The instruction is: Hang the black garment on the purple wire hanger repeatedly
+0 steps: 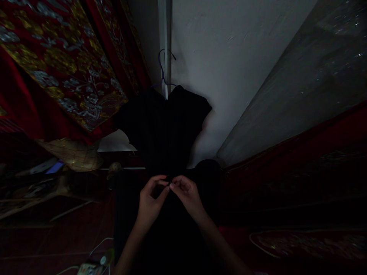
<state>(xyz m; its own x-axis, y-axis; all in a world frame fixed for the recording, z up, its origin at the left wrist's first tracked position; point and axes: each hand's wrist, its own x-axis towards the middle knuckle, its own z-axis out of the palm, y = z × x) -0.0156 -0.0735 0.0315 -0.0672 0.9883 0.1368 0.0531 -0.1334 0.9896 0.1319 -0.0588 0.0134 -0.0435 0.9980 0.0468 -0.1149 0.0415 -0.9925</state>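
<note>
No legible text, seemingly, dim view

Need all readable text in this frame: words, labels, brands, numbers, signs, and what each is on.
None readable.
Black garment on the hanger: no lettering visible.
Embroidered red cloth: floral pattern, no letters I can make out.
Pale block at lower left: too small and dark to tell.

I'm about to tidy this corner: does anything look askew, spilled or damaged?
Nothing looks plainly damaged or spilled, though dimness hides much. The black garment hangs fairly straight on its purple hanger. The pale cord, curling loosely over the red floor at lower left, looks untidy.
</note>
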